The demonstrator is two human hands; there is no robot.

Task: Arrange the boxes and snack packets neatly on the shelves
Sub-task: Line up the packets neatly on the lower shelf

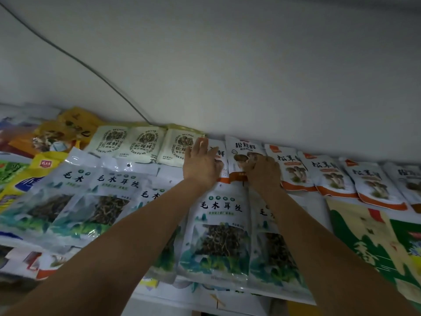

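Head view looks up at the top shelf, where the left hand lies with straight fingers flat against a half-hidden white packet at the back edge. Just beside it, the right hand has its fingers curled on the lower part of the mushroom packet, which stands against the wall. The step in hand looks like squaring this packet into the back row. To do it well, the left hand should steady the neighbour while the right slides the mushroom packet upright and flush, its orange band level with the orange-banded packets further right, which overlap one another and lean slightly. To the left along the back edge stand three cream packets, with yellow packets beyond them towards the left corner. Along the front edge, the black fungus packets lie slanted under both forearms, so a dragging arm could probably shift these slippery bags. A cable runs down the wall and ends behind the cream packets, and a green and cream bag sits by the right end
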